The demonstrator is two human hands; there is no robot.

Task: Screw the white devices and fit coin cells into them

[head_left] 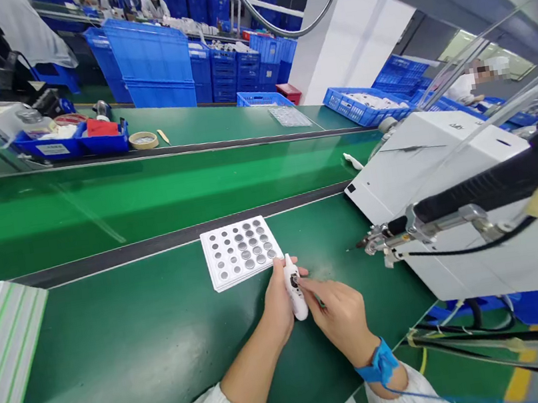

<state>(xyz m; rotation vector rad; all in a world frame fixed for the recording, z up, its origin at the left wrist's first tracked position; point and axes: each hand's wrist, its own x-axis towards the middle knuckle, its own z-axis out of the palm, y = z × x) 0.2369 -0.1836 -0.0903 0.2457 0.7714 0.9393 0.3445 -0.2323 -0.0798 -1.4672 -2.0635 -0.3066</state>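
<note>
In the head view, your left hand (pixel 278 300) is reaching in from seven o'clock, clasping the white device (pixel 299 309) just below centre, at six. Your right hand (pixel 340 309) is angling in from four, fingertips meeting the device's dark patch (pixel 293 280); I can't tell whether they're pinching anything.

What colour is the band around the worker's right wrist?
The wristband is bright blue; it shows in the head view, the only one here.

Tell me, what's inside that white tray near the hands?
Rows of round grey discs sit in the white tray; whatever lies beneath them is covered.
</note>
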